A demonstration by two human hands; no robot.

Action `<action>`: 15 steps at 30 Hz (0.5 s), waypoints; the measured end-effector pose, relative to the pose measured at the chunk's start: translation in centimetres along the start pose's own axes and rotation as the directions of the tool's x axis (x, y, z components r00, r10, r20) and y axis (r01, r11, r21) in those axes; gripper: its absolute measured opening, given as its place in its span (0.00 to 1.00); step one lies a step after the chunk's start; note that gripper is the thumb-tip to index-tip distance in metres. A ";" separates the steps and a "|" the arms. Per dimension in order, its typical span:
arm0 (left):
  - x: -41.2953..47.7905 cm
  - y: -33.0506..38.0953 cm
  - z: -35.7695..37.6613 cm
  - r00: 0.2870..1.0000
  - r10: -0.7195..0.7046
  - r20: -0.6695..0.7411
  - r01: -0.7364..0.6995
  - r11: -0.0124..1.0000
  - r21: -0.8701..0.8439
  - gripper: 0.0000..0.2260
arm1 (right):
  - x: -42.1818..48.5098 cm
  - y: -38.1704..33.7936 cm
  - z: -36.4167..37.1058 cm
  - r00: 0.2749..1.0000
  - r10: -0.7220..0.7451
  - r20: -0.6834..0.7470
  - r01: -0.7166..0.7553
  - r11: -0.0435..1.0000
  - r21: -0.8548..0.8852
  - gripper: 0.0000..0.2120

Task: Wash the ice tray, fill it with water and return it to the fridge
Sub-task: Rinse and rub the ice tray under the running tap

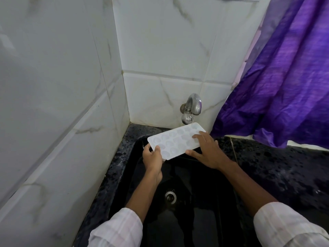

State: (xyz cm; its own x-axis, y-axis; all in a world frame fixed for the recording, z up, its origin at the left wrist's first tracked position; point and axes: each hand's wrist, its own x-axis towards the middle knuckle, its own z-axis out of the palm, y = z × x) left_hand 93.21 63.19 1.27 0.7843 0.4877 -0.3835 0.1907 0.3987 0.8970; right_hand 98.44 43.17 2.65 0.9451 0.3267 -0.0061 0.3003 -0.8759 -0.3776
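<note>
Tiled corner, black sink (131,166), tap (191,108) on the back wall. Ice tray (176,141) held above the basin, long axis slanting up to the spout (far end just beneath). Left hand (153,157) pinched the near corner; right hand (206,148) lay spread across the far half.
</note>
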 end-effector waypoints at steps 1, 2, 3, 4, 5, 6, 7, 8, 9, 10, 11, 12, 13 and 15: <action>0.2 -0.1 0.1 1.000 -0.005 -0.008 0.005 1.000 -0.002 0.16 | 0.0 0.2 0.1 1.000 0.000 -0.002 0.000 1.000 0.001 0.38; 0.3 -0.1 0.2 1.000 -0.011 -0.016 0.011 1.000 -0.003 0.16 | 0.0 0.4 0.1 1.000 -0.001 -0.003 0.001 1.000 0.003 0.37; 0.4 -0.1 0.3 1.000 -0.018 -0.023 0.018 1.000 -0.001 0.16 | 0.0 0.4 0.2 1.000 -0.002 -0.004 0.002 1.000 0.006 0.35; 0.4 -0.2 0.4 0.999 -0.025 -0.032 0.025 1.000 -0.001 0.16 | 0.0 0.5 0.3 1.000 -0.006 -0.009 0.006 1.000 0.010 0.33; 0.5 -0.2 0.5 0.999 -0.032 -0.039 0.032 0.999 -0.005 0.17 | 0.1 0.5 0.3 1.000 -0.014 -0.015 0.014 1.000 0.015 0.31; 0.5 -0.2 0.6 0.998 -0.039 -0.043 0.038 0.999 -0.009 0.16 | 0.1 0.5 0.4 1.000 -0.020 -0.022 0.021 1.000 0.020 0.30; 0.6 -0.3 0.6 0.998 -0.044 -0.045 0.044 0.999 -0.015 0.16 | 0.2 0.6 0.4 0.999 -0.026 -0.027 0.026 0.999 0.020 0.29; 0.6 -0.2 0.7 0.998 -0.049 -0.045 0.048 0.999 -0.020 0.16 | 0.3 0.6 0.5 0.999 -0.031 -0.026 0.031 0.999 0.017 0.28; 0.7 -0.2 0.8 0.998 -0.052 -0.046 0.051 0.998 -0.023 0.16 | 0.4 0.7 0.6 0.999 -0.035 -0.021 0.035 0.999 0.011 0.27; 0.9 -0.2 0.9 0.997 -0.053 -0.048 0.052 0.998 -0.025 0.16 | 0.5 0.7 0.7 0.999 -0.038 -0.015 0.038 0.999 0.005 0.27; 1.0 -0.1 0.9 0.997 -0.054 -0.050 0.052 0.998 -0.027 0.16 | 0.6 0.6 0.7 0.999 -0.039 -0.010 0.039 0.999 0.001 0.27; 1.2 -0.1 1.0 0.997 -0.054 -0.052 0.052 0.998 -0.029 0.16 | 0.7 0.5 0.7 0.999 -0.038 -0.006 0.038 0.999 -0.001 0.26; 1.3 0.0 1.0 0.997 -0.055 -0.055 0.054 0.998 -0.030 0.15 | 0.9 0.5 0.8 0.999 -0.038 -0.003 0.038 0.999 -0.002 0.25; 1.6 0.0 0.9 0.996 -0.062 -0.059 0.060 0.998 -0.029 0.15 | 1.1 0.4 0.9 0.999 -0.043 0.006 0.044 0.999 -0.004 0.23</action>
State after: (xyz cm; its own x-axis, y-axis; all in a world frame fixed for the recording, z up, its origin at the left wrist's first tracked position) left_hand 95.01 63.22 0.85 0.7347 0.5074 -0.4503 0.2199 0.4498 0.8656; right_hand 99.49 43.50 1.66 0.9304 0.3664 0.0052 0.3417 -0.8624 -0.3736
